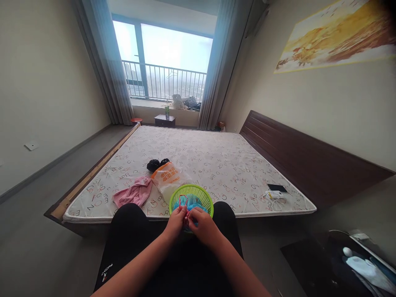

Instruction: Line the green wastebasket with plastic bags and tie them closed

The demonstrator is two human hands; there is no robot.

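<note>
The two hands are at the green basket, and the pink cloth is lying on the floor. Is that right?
Not quite: the pink cloth is in a different place. The head view shows it lying on the mattress. The rest is right: the left hand and right hand are at the green basket.

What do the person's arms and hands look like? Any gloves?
No gloves: the left hand and right hand are bare. The bare forearms show no sleeves, watch or bracelet. The black fabric trousers carry small white markings on the left side.
</note>
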